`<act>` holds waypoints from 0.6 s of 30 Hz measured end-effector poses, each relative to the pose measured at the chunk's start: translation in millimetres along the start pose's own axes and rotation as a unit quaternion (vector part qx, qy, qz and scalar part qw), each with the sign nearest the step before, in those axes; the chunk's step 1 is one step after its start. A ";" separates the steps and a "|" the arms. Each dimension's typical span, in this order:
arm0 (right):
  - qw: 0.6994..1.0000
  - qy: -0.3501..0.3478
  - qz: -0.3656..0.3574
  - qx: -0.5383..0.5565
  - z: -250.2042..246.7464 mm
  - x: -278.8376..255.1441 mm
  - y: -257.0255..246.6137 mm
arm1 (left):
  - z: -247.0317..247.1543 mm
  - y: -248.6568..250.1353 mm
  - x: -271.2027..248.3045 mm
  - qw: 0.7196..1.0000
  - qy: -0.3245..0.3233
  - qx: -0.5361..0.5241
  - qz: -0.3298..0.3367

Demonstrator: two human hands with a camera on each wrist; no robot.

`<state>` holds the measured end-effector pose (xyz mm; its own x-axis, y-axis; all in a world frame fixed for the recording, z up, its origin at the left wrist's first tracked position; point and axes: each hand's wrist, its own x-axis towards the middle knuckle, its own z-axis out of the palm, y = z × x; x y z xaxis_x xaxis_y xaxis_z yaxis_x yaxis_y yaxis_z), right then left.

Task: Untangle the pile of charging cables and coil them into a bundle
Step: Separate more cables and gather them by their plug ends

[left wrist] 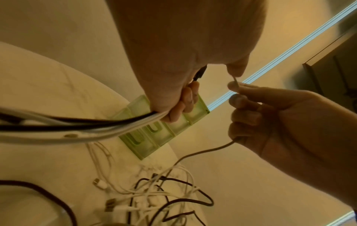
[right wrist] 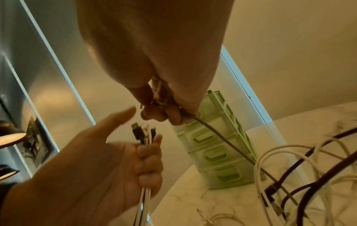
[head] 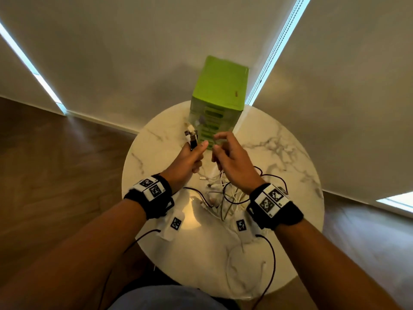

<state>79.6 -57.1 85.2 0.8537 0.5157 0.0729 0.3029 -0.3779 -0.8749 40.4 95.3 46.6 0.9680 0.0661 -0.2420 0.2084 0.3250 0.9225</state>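
A tangle of white and black charging cables (head: 223, 193) lies in the middle of a round marble table (head: 279, 153). My left hand (head: 190, 159) is raised above it and grips a bunch of white and black cables (left wrist: 108, 126), with their plugs (head: 191, 136) sticking up past the fingers. My right hand (head: 228, 157) is close beside it and holds one thin grey cable (right wrist: 218, 134) in its curled fingers. That cable runs down into the cable tangle (left wrist: 164, 197). My left hand's thumb (right wrist: 119, 117) points toward the right hand.
A green plastic drawer unit (head: 218, 101) stands at the table's far side, just beyond both hands. Two white tags with black markers (head: 176, 223) lie on the near part of the table. Thin black wires trail from both wristbands off the near edge.
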 end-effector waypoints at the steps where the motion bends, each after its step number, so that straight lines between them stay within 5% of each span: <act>1: 1.000 -0.003 -0.005 -0.017 4.3 -4.4 -0.9 | 4.5 3.2 -2.9 1.000 -0.006 0.010 0.013; 8: 0.999 -0.017 0.030 -0.006 21.2 -23.3 3.3 | 8.9 5.7 -14.3 0.993 -0.002 0.117 0.020; 12: 0.992 -0.038 0.029 -0.113 17.5 -26.4 16.6 | 10.0 8.6 -15.8 0.979 0.017 0.197 0.043; 15: 0.959 -0.091 0.031 -0.268 14.7 -21.1 42.8 | 10.0 15.0 -16.9 0.985 0.027 0.151 0.078; 18: 0.951 -0.125 0.081 -0.271 3.2 -16.6 72.7 | 4.5 28.9 -16.5 0.994 0.040 0.026 0.096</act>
<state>86.1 -90.7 18.9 0.8015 0.5572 -0.2170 0.4073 -0.7744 -0.4841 31.0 99.4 78.6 0.9767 0.1985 -0.0818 0.0302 0.2504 0.9677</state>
